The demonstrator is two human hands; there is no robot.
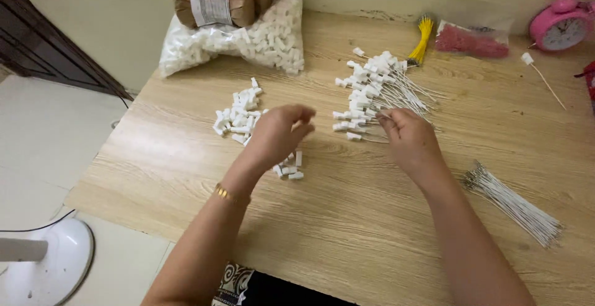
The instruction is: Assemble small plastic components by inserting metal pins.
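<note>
Left hand [279,134] loosely curled above white caps [238,115], centre frame; right hand [408,140] pinches a wire [372,139] at the capped-wire pile [378,92].

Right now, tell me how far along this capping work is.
Done: a pile of capped wires lies on the table. In hand: the right hand touches that pile's near edge, while the left hand hovers curled over loose white caps. Left: a bundle of bare wires and a bag of caps.

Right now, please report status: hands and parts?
Left hand curled above loose white caps. Right hand touching finished capped wires. Bare wire bundle lies right.
</note>
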